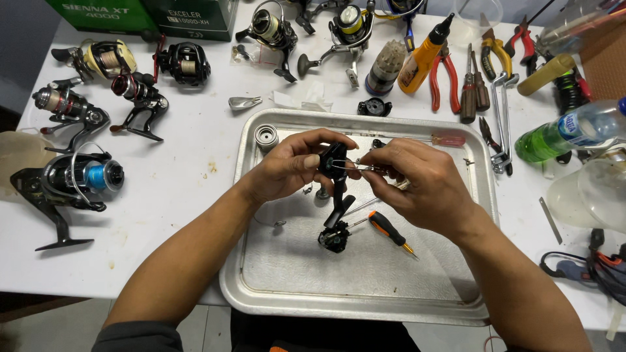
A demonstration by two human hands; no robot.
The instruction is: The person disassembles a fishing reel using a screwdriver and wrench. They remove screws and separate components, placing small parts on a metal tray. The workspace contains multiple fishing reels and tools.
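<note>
Above a metal tray (261, 261), the left hand (287, 166) clasps a black reel body (336, 189), fingers curled around its upper part, while the right hand (420, 182) pinches a thin wire bail (352, 166) against it. An orange-handled screwdriver (388, 229) lies in the tray beneath the right hand.

A metal tray (261, 274) sits centre frame on a table (182, 195), both hands above it; a screwdriver (390, 231) lies in it, fishing reels (72, 179) lie at left, pliers (443, 72) at upper right, a bottle (567, 133) at far right
</note>
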